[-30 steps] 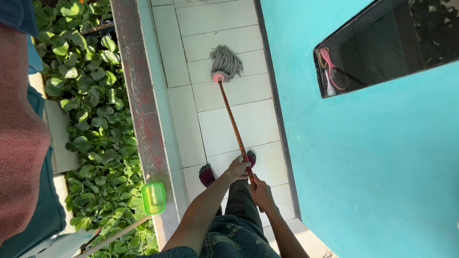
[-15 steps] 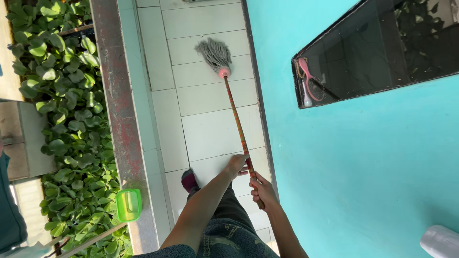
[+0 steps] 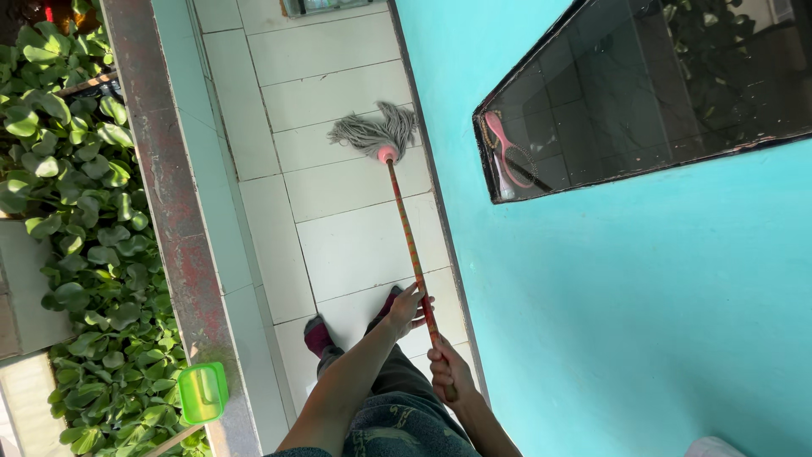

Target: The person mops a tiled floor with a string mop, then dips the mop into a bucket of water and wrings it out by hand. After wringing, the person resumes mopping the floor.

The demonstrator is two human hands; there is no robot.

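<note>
Two hands, left hand and right hand, gripping red-patterned mop, grey strings splayed

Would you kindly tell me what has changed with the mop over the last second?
The mop head has swung from beside the ledge toward the turquoise wall, its strands now trailing left. Both hands, left and right, keep gripping the handle, left one farther down.

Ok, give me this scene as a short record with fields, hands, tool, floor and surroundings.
left hand: wrapped around the mop handle, higher up
right hand: gripping the handle's near end
mop handle: red, patterned, slanting away
mop head: grey strings, spread on the white floor tiles
right side: turquoise wall, pink hairbrush in a dark window opening
left side: floating green plants, green scoop
</note>
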